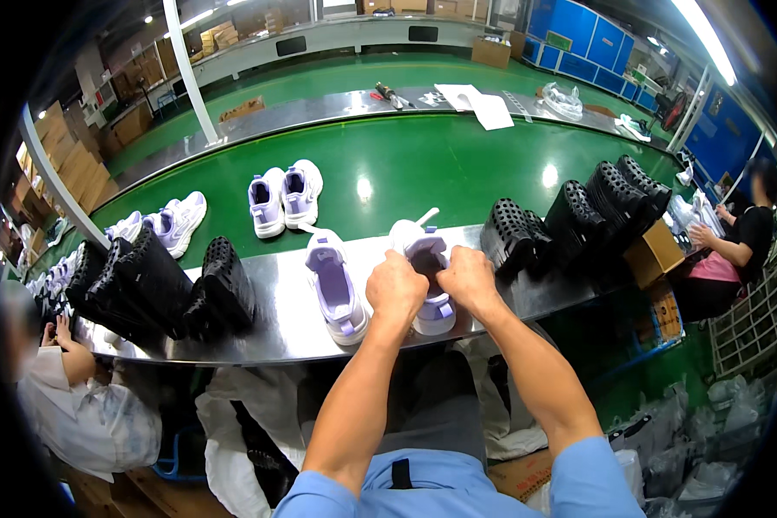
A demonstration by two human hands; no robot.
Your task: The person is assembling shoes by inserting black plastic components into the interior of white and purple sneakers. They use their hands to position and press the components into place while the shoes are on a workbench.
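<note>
A white and lavender sneaker (435,316) stands on the metal ledge in front of me, heel toward me and tongue pulled forward. My left hand (395,287) is closed on the left side of its opening. On the opposite side my right hand (468,278) grips the edge, with the fingertips hidden inside or behind the shoe. Just left of it sits a matching sneaker (335,289), untouched, its opening wide and its tongue tipped out.
Black perforated shoe-shaped blocks stand left (220,289) and right (511,233) on the metal ledge (289,332). Another sneaker pair (300,194) rests on the green belt (388,164). Two co-workers sit nearby, one at the left (86,406), another at the right (742,242).
</note>
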